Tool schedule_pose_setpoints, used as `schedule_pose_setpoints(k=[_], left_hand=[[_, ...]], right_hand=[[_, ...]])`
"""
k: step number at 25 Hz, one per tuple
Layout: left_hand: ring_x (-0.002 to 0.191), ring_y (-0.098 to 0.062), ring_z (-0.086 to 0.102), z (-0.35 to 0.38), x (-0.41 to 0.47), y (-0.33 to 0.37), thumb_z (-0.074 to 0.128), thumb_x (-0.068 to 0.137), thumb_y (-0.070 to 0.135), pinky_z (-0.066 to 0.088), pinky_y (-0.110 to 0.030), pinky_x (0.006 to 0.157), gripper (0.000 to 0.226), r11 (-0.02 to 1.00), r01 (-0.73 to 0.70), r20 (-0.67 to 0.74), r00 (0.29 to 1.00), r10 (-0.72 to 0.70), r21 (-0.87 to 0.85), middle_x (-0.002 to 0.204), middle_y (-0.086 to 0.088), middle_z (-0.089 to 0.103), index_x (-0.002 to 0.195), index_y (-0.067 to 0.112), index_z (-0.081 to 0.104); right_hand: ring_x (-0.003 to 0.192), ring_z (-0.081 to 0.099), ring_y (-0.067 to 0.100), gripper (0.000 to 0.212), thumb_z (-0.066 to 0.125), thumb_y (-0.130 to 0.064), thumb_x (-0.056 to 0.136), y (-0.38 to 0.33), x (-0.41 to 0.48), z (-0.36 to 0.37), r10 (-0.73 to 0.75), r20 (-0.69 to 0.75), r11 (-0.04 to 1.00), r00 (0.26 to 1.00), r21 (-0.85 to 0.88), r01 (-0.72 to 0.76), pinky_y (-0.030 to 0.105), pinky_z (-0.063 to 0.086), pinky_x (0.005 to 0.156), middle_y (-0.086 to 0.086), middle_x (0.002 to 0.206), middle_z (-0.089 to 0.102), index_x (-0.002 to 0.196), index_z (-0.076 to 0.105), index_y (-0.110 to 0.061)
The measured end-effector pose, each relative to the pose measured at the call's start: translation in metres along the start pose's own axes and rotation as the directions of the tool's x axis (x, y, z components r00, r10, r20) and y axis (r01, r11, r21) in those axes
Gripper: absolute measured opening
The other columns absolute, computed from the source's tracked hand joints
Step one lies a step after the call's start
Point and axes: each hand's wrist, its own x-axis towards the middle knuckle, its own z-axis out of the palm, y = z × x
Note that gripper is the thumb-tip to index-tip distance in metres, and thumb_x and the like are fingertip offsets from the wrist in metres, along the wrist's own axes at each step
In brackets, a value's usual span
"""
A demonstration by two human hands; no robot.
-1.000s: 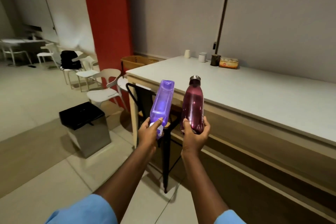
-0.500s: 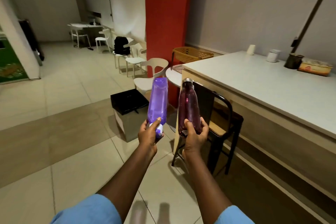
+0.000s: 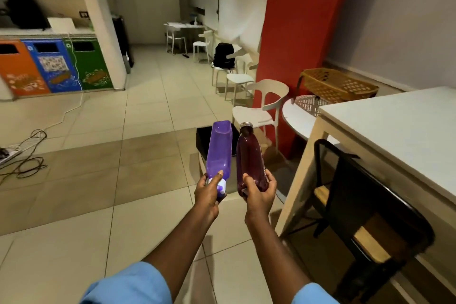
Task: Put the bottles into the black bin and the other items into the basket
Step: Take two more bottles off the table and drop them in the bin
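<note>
Over the tiled floor (image 3: 74, 205), our left hand (image 3: 208, 192) grips the purple bottle (image 3: 219, 150); our right hand (image 3: 259, 192) grips the maroon bottle (image 3: 250, 158), black bin (image 3: 203, 140) behind.

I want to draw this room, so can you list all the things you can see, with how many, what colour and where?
purple bottle: 1, see-through purple, cap end down in the left hand
maroon bottle: 1, dark red, upright in the right hand
black bin: 1, black, on the floor behind the bottles
basket: 1, yellow-brown, on the round white table by the red pillar
white counter: 1, right side
black stool: 1, under the counter
white chairs: several, along the pillar and wall
recycling bins: 3, orange, blue, green, far left
cables: tangled, dark and white, left floor
left hand: 1, gripping
right hand: 1, gripping
</note>
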Motion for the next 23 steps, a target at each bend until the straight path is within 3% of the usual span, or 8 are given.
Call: schedule_pose_setpoints(k=[3, 12, 18, 23], left_hand=[[0.080, -0.026, 0.063, 0.014, 0.060, 0.017, 0.074, 0.083, 0.022, 0.057, -0.031, 0.060, 0.053, 0.999, -0.031, -0.039, 0.999, 0.031, 0.008, 0.103, -0.011, 0.061, 0.131, 0.013, 0.054], [0.103, -0.032, 0.063, 0.057, 0.248, 0.073, 0.073, 0.084, 0.026, 0.057, -0.038, 0.079, 0.058, 0.994, -0.014, -0.046, 0.999, 0.019, 0.106, 0.120, -0.012, 0.058, 0.135, 0.013, 0.050], [0.095, -0.027, 0.066, 0.078, 0.354, 0.116, 0.074, 0.084, 0.026, 0.059, -0.039, 0.081, 0.054, 0.982, -0.008, -0.072, 0.997, 0.022, 0.186, 0.112, -0.011, 0.062, 0.130, 0.009, 0.054], [0.083, -0.027, 0.064, 0.101, 0.455, 0.136, 0.077, 0.081, 0.023, 0.057, -0.037, 0.076, 0.045, 0.973, 0.086, -0.163, 0.985, -0.051, 0.215, 0.102, -0.016, 0.064, 0.116, 0.001, 0.061]], right_hand=[[0.105, 0.061, 0.022, 0.062, 0.076, -0.016, 0.079, 0.015, 0.046, 0.037, 0.026, 0.039, 0.996, 0.999, -0.083, -0.023, 0.031, 0.060, 0.072, 0.004, 0.122, 0.056, 0.129, 0.046, -0.034], [0.096, 0.059, 0.011, 0.066, 0.075, -0.017, 0.080, 0.055, 0.198, 0.161, 0.040, -0.014, 0.988, 0.999, -0.147, -0.042, 0.017, 0.054, 0.060, -0.001, 0.120, 0.053, 0.135, 0.043, -0.032], [0.101, 0.058, 0.016, 0.069, 0.077, -0.023, 0.079, 0.076, 0.285, 0.232, 0.054, -0.053, 0.980, 0.997, -0.190, -0.063, 0.014, 0.053, 0.059, -0.001, 0.120, 0.052, 0.137, 0.040, -0.031], [0.095, 0.061, 0.015, 0.072, 0.080, -0.024, 0.076, 0.107, 0.377, 0.274, 0.156, -0.086, 0.957, 0.984, -0.233, -0.172, 0.020, 0.055, 0.061, 0.004, 0.121, 0.055, 0.137, 0.041, -0.025]])
